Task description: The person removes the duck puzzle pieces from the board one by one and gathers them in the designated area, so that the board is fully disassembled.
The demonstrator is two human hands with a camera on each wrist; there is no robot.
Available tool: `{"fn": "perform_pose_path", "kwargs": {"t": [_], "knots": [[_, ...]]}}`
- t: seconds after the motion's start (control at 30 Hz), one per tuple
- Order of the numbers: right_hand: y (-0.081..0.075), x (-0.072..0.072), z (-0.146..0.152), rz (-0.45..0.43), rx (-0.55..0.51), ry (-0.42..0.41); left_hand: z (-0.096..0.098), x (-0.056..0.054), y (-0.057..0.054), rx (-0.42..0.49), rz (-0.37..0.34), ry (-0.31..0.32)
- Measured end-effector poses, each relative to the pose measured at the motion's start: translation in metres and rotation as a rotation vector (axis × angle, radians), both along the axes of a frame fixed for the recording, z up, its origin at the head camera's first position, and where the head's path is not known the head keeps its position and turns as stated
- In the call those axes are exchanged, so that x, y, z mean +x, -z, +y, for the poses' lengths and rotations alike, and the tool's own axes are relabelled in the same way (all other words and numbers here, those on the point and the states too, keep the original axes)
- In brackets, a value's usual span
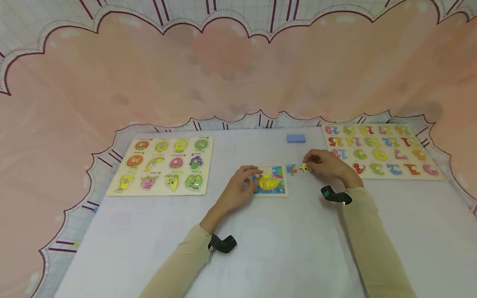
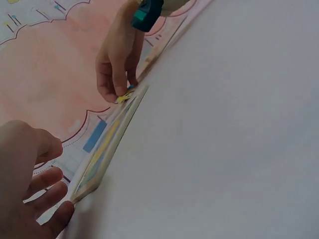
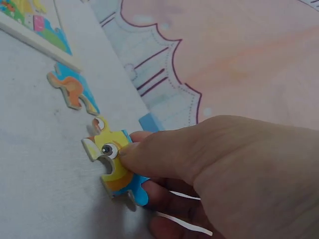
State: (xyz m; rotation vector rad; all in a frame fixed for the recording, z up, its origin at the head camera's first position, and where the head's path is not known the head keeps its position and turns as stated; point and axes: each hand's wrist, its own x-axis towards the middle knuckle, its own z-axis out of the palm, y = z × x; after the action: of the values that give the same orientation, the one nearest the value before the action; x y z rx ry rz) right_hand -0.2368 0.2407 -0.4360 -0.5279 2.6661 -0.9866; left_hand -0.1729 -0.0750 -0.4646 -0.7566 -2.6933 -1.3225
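Note:
My left hand (image 1: 238, 186) rests at the left edge of a small puzzle (image 1: 269, 183) with a yellow duck picture in a pale frame. In the left wrist view its fingers (image 2: 49, 199) are loosely bent and apart, with a fingertip at the frame's corner. My right hand (image 1: 329, 165) pinches a yellow and blue jigsaw piece (image 3: 118, 172) with a printed eye between thumb and fingers, just above or on the table; contact cannot be told. An orange and blue jigsaw piece (image 1: 291, 169) lies between the puzzle and the right hand.
A fruit puzzle board (image 1: 160, 165) lies at the left. At the right, a number puzzle board (image 1: 384, 153) lies close behind the right hand. A blue block (image 1: 296, 138) sits near the far edge of the white table (image 1: 283, 244). A patterned cloth (image 1: 223, 82) hangs beyond.

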Motion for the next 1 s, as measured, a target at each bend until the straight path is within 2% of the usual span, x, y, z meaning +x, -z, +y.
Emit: {"fn": "perform_pose_path", "kwargs": {"t": [0.1, 0.2, 0.3, 0.4, 0.6, 0.8, 1.0], "knots": [[-0.001, -0.001, 0.001, 0.009, 0.023, 0.012, 0.002, -0.018, -0.004, -0.027, 0.025, -0.029], [-0.001, 0.0, 0.003, 0.007, 0.036, 0.03, 0.004, -0.035, -0.004, -0.079, 0.055, -0.064], [0.001, 0.003, 0.003, -0.011, 0.039, 0.046, 0.003, -0.044, 0.0, -0.115, 0.066, -0.08], [0.0, 0.005, 0.0, -0.023, 0.042, 0.054, -0.002, -0.046, 0.001, -0.117, 0.086, -0.075], [-0.004, 0.0, -0.003, 0.02, 0.046, 0.033, -0.006, -0.046, -0.001, -0.136, 0.164, -0.073], [-0.001, 0.0, -0.007, -0.009, 0.052, 0.039, -0.007, -0.044, 0.005, -0.149, 0.139, -0.075], [0.003, 0.0, -0.008, -0.03, 0.061, 0.05, -0.006, -0.046, 0.011, -0.131, 0.151, -0.069]]}}
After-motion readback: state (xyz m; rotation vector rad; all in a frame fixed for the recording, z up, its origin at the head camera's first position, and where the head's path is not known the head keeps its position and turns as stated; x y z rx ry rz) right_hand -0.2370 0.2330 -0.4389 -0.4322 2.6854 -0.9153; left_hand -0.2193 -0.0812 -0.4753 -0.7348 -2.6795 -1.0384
